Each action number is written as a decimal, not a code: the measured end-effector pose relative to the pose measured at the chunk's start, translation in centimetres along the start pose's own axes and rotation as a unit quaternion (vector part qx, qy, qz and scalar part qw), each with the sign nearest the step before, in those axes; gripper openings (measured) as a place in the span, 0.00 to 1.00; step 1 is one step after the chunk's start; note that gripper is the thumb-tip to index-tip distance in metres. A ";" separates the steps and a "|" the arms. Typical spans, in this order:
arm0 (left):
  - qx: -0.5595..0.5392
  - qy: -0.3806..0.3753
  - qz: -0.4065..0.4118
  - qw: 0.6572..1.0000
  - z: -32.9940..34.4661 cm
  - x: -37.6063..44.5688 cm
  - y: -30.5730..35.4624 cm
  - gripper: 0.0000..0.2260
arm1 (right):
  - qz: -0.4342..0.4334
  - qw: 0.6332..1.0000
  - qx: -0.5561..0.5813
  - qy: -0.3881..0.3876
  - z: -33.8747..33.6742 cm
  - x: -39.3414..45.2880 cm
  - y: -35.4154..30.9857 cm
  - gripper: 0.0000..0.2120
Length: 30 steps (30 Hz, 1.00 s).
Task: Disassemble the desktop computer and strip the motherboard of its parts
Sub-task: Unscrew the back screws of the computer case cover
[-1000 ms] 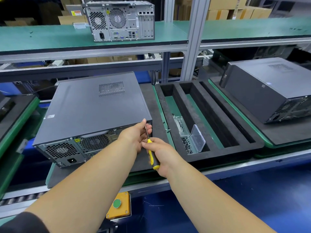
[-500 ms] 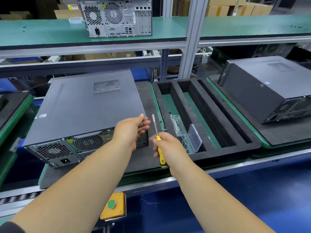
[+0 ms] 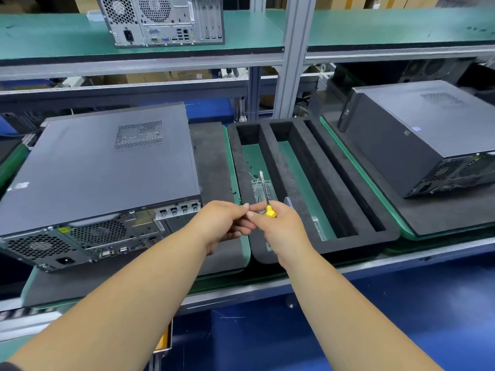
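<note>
A dark grey desktop computer [image 3: 101, 167] lies on its side on a black foam mat [image 3: 211, 156], with its rear panel of fans and ports facing me. My right hand [image 3: 281, 231] grips a yellow-handled screwdriver [image 3: 270, 211], whose shaft points up and away over the foam tray [image 3: 302, 162]. My left hand [image 3: 222, 223] is just right of the computer's near corner. Its fingertips touch my right forefinger and pinch what looks like a small screw.
The black foam tray has long slots; a clear plastic box [image 3: 288, 202] sits in the left slot behind my hands. A second dark computer [image 3: 417, 135] lies at the right. A silver computer [image 3: 160, 20] stands on the upper shelf. A yellow button box [image 3: 163, 341] hangs below the bench edge.
Both hands left the computer's rear corner and moved right, over the gap beside the tray. The screwdriver tip lifted off the case and now points away. My fingertips came together.
</note>
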<state>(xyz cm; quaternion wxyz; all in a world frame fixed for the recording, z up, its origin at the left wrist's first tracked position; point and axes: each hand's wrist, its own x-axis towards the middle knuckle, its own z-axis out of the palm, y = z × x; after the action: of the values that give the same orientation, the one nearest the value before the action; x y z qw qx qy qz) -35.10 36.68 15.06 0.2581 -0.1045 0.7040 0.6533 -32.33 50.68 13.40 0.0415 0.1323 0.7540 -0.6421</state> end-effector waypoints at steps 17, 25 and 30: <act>-0.039 0.105 -0.059 0.992 -2.6 -1.1 -2.4 0.11 | 0.060 0.998 -0.007 -0.019 -0.4 3.8 0.9 0.07; -0.085 0.144 -0.038 0.985 -7.5 -5.2 -2.0 0.08 | -0.065 0.987 0.016 -0.149 6.9 -1.3 -4.3 0.08; -0.076 0.134 -0.005 0.988 -11.5 -8.2 -1.7 0.07 | -0.072 0.973 0.001 -0.217 11.7 -4.3 -5.8 0.04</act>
<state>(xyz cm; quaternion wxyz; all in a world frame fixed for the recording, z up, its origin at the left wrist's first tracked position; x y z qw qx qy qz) -29.95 23.69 17.84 0.1563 -0.2141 0.6796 0.6840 -30.91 37.77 17.96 0.1581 -0.0648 0.7341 -0.6572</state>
